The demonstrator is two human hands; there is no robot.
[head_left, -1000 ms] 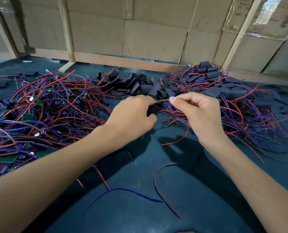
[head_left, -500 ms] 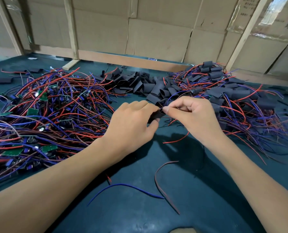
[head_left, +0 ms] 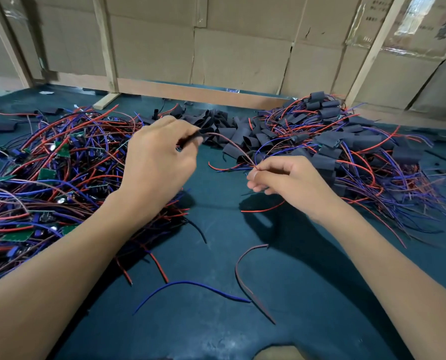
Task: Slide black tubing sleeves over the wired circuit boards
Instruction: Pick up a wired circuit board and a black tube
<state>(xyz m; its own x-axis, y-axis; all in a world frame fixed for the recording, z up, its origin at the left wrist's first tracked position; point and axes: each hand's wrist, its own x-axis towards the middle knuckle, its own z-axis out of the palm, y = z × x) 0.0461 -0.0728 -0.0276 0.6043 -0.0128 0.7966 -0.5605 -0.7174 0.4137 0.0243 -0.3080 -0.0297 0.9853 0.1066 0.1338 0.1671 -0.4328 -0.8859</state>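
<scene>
While a black sleeve [head_left: 196, 137] is pinched between the thumb and curled fingers of the left hand [head_left: 158, 162], the far end of a thin wire [head_left: 232, 146] running out of it is pinched by the fingertips of the right hand [head_left: 287, 181]. The wire is stretched in a shallow arc between the two hands, above the table [head_left: 216, 320], with the hands held well apart. Whether a board sits inside the sleeve cannot be told, as most of it is hidden by the left fingers.

Unsleeved boards [head_left: 46, 174] are heaped in a tangle of red and blue wires to the left of the left hand. Loose sleeves [head_left: 232, 131] are piled behind and between the hands, toward the back of the table. Sleeved boards [head_left: 346, 141] with trailing wires are heaped to the right, behind the right hand.

Near the front, a loose blue wire [head_left: 190, 285] and a dark reddish wire [head_left: 245, 276] are seen lying on the table between the forearms. Cardboard [head_left: 242, 55] braced by wooden battens is stood along the back edge.
</scene>
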